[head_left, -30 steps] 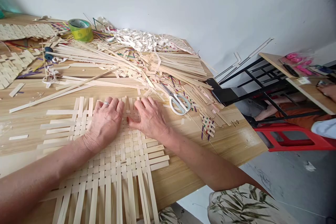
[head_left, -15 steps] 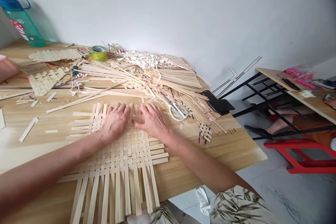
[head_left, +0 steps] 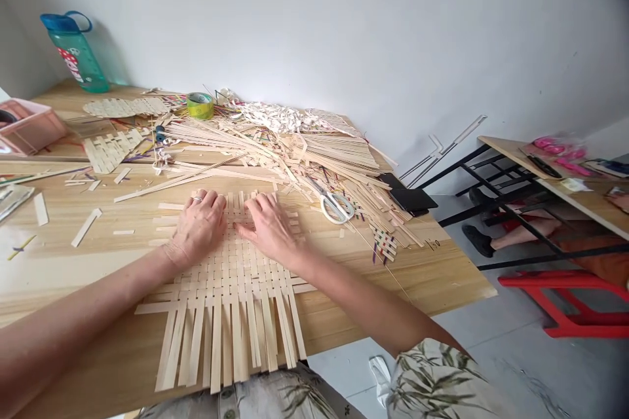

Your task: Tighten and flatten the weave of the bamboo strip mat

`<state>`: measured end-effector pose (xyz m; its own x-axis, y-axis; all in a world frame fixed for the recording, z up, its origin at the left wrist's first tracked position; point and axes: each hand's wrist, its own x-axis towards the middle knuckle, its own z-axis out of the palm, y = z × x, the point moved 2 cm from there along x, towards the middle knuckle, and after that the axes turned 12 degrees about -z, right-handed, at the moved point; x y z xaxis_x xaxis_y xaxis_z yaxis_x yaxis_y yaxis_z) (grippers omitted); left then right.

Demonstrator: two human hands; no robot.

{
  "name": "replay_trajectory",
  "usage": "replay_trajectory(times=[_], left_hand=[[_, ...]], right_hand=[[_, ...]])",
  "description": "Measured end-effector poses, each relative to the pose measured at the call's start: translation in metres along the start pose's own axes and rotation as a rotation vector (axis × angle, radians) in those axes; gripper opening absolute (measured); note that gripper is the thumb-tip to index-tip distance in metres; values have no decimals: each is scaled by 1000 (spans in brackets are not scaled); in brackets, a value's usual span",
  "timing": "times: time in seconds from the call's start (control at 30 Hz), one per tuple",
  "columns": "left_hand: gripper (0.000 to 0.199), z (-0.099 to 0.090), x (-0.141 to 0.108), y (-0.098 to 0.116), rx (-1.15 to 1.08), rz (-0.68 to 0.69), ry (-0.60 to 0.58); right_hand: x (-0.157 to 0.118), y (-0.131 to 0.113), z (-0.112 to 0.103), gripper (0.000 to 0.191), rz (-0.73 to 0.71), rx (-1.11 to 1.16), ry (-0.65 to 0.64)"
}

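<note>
A mat woven from pale flat strips (head_left: 236,285) lies on the wooden table in front of me, its long loose strip ends fanning toward my body over the near edge. My left hand (head_left: 200,226) rests on the far left part of the weave, fingers bent and closed down on the strips; a ring is on one finger. Close beside it, my right hand (head_left: 268,226) presses on the far right part, fingers curled over the strips and thumb pointing left. The fingertips of both hands are mostly hidden.
Scissors (head_left: 337,207) lie right of the mat, near a heap of loose strips (head_left: 339,152). Behind are a tape roll (head_left: 200,106), a teal bottle (head_left: 81,59) and a pink box (head_left: 32,127). A red stool (head_left: 565,324) and a person's leg (head_left: 525,234) are at right.
The view has shifted, so the table's left side shows more. Both hands stay at the mat's far part, and the right hand sits slightly farther from the left.
</note>
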<state>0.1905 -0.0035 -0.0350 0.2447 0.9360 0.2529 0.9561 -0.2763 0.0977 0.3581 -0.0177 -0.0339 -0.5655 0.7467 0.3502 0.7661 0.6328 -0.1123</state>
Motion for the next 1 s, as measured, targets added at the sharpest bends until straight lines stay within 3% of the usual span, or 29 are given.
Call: replay_trajectory(times=[0.23, 1.0], left_hand=[[14, 5, 5, 3, 9, 10, 15], [12, 9, 8, 12, 40, 167, 93]], right_hand=[[-4, 3, 13, 24, 13, 47, 99], [-1, 5, 17, 34, 44, 24, 54]])
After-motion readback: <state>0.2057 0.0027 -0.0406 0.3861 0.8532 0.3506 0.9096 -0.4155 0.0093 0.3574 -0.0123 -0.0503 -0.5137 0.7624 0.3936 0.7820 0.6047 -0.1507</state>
